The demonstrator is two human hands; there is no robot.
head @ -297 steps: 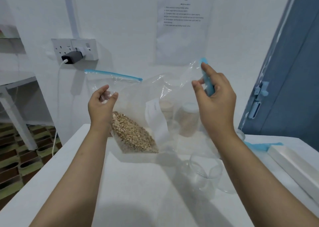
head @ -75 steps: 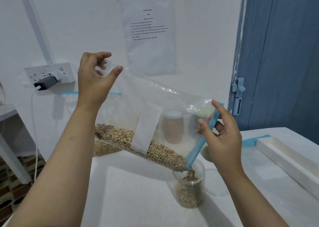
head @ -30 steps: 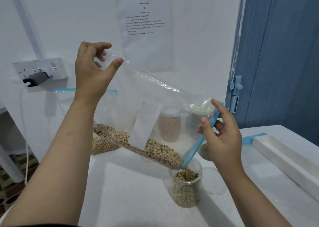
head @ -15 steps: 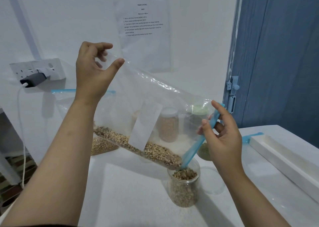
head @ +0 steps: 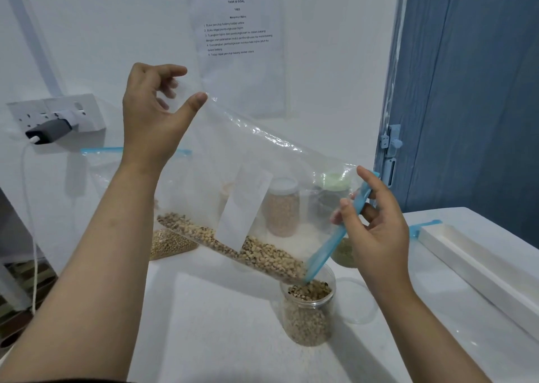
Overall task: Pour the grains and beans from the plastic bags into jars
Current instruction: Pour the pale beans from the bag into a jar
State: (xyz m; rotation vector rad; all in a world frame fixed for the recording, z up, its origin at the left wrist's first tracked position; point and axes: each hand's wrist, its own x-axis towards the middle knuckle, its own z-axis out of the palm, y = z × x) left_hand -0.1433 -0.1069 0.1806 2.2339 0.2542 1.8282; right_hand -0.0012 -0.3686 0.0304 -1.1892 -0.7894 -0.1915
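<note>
Black-eyed beans (head: 262, 254) lie along the low fold of a clear, limp plastic zip bag (head: 248, 164), tilted down to a clear round plastic jar (head: 309, 309) on the white tabletop (head: 218, 324). The left hand (head: 154, 117) pinches the raised bottom corner; the right hand (head: 376, 231) grips the blue zip strip (head: 335, 237) with curled fingers. The film looks slippery and floppy, so corner and stiffer seal seem the safest holds.

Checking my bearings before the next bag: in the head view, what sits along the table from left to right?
Second bag of beans → open jar being filled → clear lid lying flat → long white tray.
</note>
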